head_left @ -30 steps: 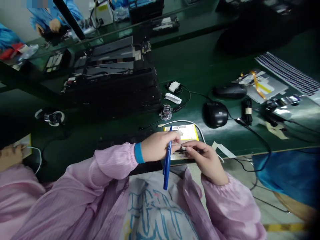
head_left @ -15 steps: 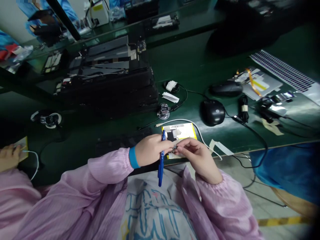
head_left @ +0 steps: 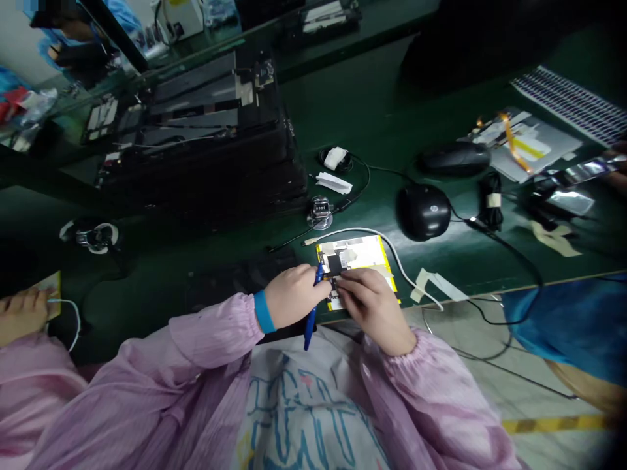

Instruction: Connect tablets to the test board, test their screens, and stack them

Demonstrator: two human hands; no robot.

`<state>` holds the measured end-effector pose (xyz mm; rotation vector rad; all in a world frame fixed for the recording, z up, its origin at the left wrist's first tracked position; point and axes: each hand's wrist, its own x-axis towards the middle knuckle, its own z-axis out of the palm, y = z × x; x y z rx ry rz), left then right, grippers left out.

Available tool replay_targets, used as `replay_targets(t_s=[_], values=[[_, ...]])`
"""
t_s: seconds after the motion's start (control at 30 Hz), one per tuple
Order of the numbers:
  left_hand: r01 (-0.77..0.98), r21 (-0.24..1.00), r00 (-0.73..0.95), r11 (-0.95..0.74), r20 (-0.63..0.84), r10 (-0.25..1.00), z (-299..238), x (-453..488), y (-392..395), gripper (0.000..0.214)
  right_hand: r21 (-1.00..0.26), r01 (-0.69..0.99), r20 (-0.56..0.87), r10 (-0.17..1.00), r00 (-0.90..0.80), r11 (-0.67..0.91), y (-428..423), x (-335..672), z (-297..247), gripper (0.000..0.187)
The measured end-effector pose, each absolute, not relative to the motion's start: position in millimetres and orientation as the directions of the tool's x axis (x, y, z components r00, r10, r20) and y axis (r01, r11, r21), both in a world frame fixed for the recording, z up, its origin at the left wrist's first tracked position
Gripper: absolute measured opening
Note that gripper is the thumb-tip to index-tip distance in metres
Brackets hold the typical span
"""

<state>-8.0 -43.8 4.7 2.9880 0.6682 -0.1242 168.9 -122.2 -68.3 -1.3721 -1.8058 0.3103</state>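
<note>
My left hand (head_left: 294, 297), with a blue band at the wrist, is closed around a blue pen (head_left: 310, 324) that slants down toward me. Its fingertips reach the left edge of a flat battery pack (head_left: 367, 251) with yellow edges, which lies near the front of the table. Over the pack's lower part, my right hand (head_left: 375, 307) has its fingers bent and pressed together at a small dark part (head_left: 334, 287). What lies under those fingertips is hidden. A white cable (head_left: 386, 243) curves around the pack's far and right sides.
Dark panels (head_left: 206, 176) are stacked at the back left. A tally counter (head_left: 321, 210), a black mouse (head_left: 424, 212) and several cables lie beyond the pack. White tape (head_left: 443, 285) hangs at the table edge. Another person's hand (head_left: 24, 313) rests at far left.
My right hand has come down onto the pack and turned palm-down. My left hand has shifted slightly left, and its pen has tilted more. At far right another hand has appeared.
</note>
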Motion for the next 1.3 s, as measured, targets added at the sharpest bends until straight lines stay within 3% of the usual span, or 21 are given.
replay_targets(t_s=[0.2, 0.53, 0.97, 1.2, 1.3], values=[[0.467, 0.074, 0.876, -0.881, -0.172, 0.450, 7, -4, -45, 0.027, -0.527, 0.738, 0.499, 0.857, -0.132, 0.421, -125, 169, -75, 0.020], [0.471, 0.102, 0.874, -0.876, -0.184, 0.449, 5, -5, -43, 0.025, -0.484, 0.756, 0.514, 0.842, -0.161, 0.440, -126, 169, -76, 0.027], [0.500, 0.117, 0.855, -0.858, -0.226, 0.467, 6, -1, -45, 0.025, -0.350, 0.842, 0.443, 0.864, -0.238, 0.412, -131, 165, -72, 0.029], [0.538, 0.236, 0.842, -0.809, -0.090, 0.532, 13, -13, -44, 0.019, -0.358, 0.837, 0.369, 0.886, -0.280, 0.414, -135, 162, -69, 0.035], [0.578, 0.337, 0.789, -0.743, -0.001, 0.614, 31, -34, -41, 0.017, -0.435, 0.816, 0.323, 0.912, -0.251, 0.379, -136, 165, -67, 0.036]])
